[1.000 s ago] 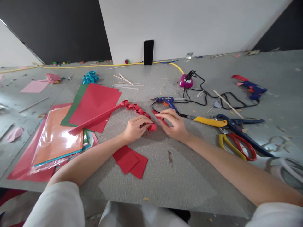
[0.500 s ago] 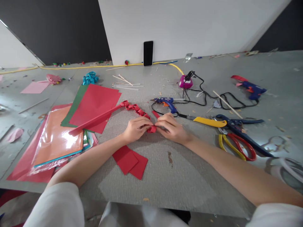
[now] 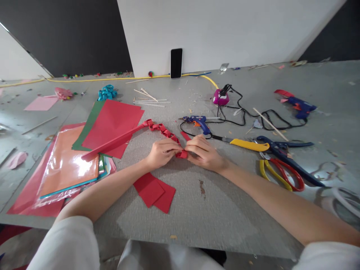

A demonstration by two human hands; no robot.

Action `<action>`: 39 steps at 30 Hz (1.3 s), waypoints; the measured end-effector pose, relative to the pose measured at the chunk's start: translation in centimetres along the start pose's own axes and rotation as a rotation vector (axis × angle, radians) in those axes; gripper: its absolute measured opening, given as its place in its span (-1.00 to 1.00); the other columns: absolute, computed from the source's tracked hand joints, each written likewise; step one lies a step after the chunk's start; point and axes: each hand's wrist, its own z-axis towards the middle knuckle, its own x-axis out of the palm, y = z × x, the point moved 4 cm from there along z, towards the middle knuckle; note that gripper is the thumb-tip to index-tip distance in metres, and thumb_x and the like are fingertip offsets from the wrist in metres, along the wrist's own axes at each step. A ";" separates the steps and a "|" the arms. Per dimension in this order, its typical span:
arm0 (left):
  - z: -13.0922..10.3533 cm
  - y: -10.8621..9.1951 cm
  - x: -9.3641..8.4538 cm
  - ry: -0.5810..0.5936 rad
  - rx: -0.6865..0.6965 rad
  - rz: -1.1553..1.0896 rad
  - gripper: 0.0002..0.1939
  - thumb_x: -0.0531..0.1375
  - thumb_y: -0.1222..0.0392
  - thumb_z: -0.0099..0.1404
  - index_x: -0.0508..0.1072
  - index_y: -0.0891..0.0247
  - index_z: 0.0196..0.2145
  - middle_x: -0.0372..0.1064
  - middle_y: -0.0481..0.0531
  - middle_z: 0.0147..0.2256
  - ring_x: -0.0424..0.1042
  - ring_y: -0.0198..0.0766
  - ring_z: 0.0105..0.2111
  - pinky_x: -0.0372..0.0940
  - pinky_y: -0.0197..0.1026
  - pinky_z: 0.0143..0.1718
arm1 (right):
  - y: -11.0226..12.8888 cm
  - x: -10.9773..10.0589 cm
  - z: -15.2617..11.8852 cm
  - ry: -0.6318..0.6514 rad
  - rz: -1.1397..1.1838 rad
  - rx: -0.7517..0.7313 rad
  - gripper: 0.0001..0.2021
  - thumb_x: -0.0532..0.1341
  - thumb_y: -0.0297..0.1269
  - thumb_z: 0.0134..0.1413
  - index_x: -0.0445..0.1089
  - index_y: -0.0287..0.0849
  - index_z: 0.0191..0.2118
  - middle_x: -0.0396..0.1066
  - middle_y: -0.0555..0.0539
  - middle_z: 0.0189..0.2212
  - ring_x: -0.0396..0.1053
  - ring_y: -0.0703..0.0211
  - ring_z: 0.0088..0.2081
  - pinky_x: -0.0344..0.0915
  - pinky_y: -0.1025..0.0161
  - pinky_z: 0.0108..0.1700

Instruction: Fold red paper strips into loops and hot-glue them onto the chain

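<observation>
A chain of linked red paper loops curves across the grey table from a long rolled red paper stick. At its near end, my left hand pinches the chain from the left. My right hand closes on the same end loop from the right, its fingertips partly hiding the paper. Beyond my right hand a red paper strip lies on the table. Two red paper rectangles overlap in front of my left forearm.
A blue glue gun lies just past my right hand. To the right are a yellow-handled cutter, blue pliers and red-and-yellow scissors. Red sheets and a plastic-wrapped paper pack cover the left. A phone leans upright behind.
The end loop between my fingertips has shifted slightly right and shows more openly. Both hands stay in nearly the same place; the other things have not moved.
</observation>
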 end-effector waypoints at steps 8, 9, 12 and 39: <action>0.0 0.3 0.0 -0.027 -0.084 -0.013 -0.89 0.27 0.26 0.41 0.62 0.27 -0.27 0.62 0.10 -0.34 0.60 -0.27 -0.29 0.50 -0.24 -0.19 | -0.2 0.1 0.0 -0.037 -0.001 0.042 -0.84 0.28 -0.37 0.30 0.43 -0.06 -0.04 0.49 -0.09 -0.22 0.44 0.08 -0.20 0.36 0.06 -0.11; 0.0 0.3 0.0 -0.026 -0.091 -0.014 -0.89 0.28 0.26 0.40 0.62 0.27 -0.27 0.61 0.10 -0.34 0.60 -0.28 -0.30 0.50 -0.25 -0.19 | -0.2 0.1 0.0 -0.038 -0.004 0.039 -0.84 0.28 -0.37 0.30 0.42 -0.06 -0.04 0.49 -0.09 -0.22 0.45 0.08 -0.20 0.36 0.06 -0.11; 0.0 0.3 0.1 -0.021 -0.095 -0.022 -0.92 0.29 0.27 0.39 0.60 0.28 -0.27 0.60 0.09 -0.33 0.58 -0.31 -0.31 0.49 -0.28 -0.21 | -0.2 0.1 -0.1 -0.046 -0.008 0.037 -0.84 0.27 -0.39 0.31 0.43 -0.06 -0.04 0.49 -0.09 -0.22 0.45 0.09 -0.19 0.36 0.06 -0.11; 0.0 0.0 0.0 -0.040 -0.054 -0.022 -0.88 0.23 0.27 0.44 0.59 0.27 -0.16 0.60 0.12 -0.25 0.59 -0.28 -0.22 0.50 -0.23 -0.12 | -0.3 -0.2 0.0 -0.116 -0.028 0.055 -0.80 0.29 -0.42 0.27 0.45 -0.04 -0.04 0.50 -0.07 -0.25 0.44 0.11 -0.24 0.40 0.08 -0.15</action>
